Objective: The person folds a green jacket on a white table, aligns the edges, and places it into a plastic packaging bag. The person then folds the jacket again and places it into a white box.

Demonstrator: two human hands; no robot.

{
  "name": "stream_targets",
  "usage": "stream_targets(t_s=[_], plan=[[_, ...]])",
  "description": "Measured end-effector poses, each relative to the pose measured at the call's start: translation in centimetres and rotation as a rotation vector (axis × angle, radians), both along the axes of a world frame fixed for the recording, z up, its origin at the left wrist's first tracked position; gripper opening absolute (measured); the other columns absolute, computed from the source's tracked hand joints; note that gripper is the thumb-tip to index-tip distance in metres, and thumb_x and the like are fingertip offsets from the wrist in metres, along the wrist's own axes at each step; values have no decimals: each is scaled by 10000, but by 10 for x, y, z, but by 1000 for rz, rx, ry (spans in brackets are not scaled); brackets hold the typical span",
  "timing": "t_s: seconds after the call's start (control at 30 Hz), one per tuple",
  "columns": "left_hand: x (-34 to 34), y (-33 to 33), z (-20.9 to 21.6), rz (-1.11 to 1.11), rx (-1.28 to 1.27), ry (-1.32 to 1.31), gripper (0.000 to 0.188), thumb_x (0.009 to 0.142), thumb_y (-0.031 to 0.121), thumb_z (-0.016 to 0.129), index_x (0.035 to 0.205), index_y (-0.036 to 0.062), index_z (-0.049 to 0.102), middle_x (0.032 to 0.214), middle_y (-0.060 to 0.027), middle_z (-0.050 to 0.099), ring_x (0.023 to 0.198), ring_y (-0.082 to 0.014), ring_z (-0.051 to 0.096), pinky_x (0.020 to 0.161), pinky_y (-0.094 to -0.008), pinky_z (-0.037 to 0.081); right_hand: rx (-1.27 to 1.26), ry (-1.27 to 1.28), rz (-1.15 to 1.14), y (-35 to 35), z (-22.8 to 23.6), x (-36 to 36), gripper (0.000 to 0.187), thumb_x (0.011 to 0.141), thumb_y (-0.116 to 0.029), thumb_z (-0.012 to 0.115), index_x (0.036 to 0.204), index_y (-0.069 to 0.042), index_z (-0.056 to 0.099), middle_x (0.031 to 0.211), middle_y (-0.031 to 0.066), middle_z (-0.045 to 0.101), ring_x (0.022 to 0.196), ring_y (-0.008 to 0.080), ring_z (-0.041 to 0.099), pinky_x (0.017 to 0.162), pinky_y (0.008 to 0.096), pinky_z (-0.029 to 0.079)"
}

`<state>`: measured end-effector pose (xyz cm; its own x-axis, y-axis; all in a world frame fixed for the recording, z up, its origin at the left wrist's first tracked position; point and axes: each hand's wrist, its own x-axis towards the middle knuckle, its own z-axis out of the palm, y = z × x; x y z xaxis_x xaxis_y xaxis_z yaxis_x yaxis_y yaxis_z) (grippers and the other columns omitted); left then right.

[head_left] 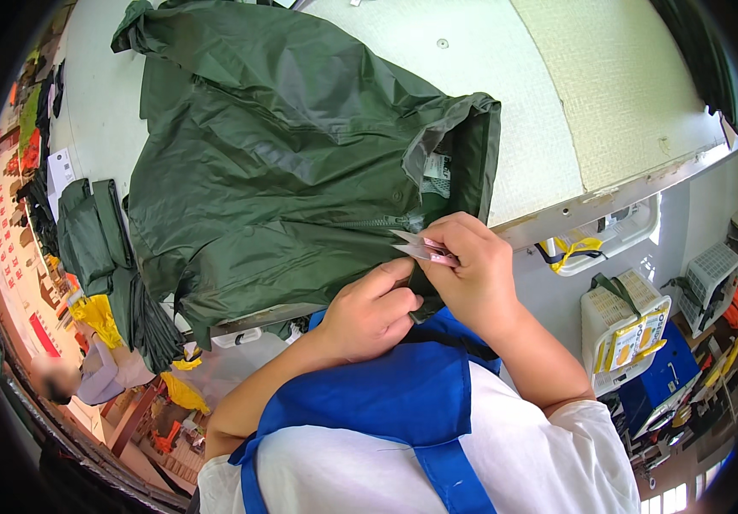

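Note:
A dark green waterproof jacket [275, 146] lies spread over the pale worktable, its collar opening turned to the right with labels [436, 171] showing inside. A zipper [377, 222] runs across it just above my hands. My right hand [480, 265] is closed around a small pair of thread snips [425, 247], with metal blades pointing left over the fabric. Close beside it, my left hand [369, 313] pinches the jacket's near edge at the table's front. Its fingertips are partly hidden by cloth, and any loose thread there is too small to make out.
Folded green garments [95, 236] hang over the table's left end. The bare tabletop [506, 77] extends to the right. Below its right edge stand white plastic baskets [617, 300], one with yellow packs, and a blue panel [673, 377]. Another person [104, 373] sits at far left.

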<state>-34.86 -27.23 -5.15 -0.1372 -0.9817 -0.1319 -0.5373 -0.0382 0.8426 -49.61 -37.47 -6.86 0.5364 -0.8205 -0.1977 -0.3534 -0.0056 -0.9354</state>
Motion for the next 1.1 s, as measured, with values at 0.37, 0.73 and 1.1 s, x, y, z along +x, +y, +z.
stream_targets(t_s=[0.37,0.73,1.1], plan=[[8,8,-8,235,197,535,210,694,-91,642,831,44,558,1365,-205,482,989,-230,629,775,-292,511,552,-287,-254,-5,-6,-23,125,957,-122,531,1004,-6,542,734,-28,495,633,51,418,568,204,362],[9,14,-8,603,520,1694,159,703,13,552,799,92,452,1110,-160,561,1099,-266,508,977,-388,368,310,-87,-158,22,-4,-27,291,785,-134,776,1013,-1,653,839,54,617,685,77,573,614,220,475],[9,10,-7,636,547,1790,141,679,62,537,800,85,467,1168,-174,554,1170,-292,487,1072,-419,321,249,-128,-160,25,-5,-21,283,763,-120,782,1002,-9,678,811,54,614,664,84,580,584,219,470]])
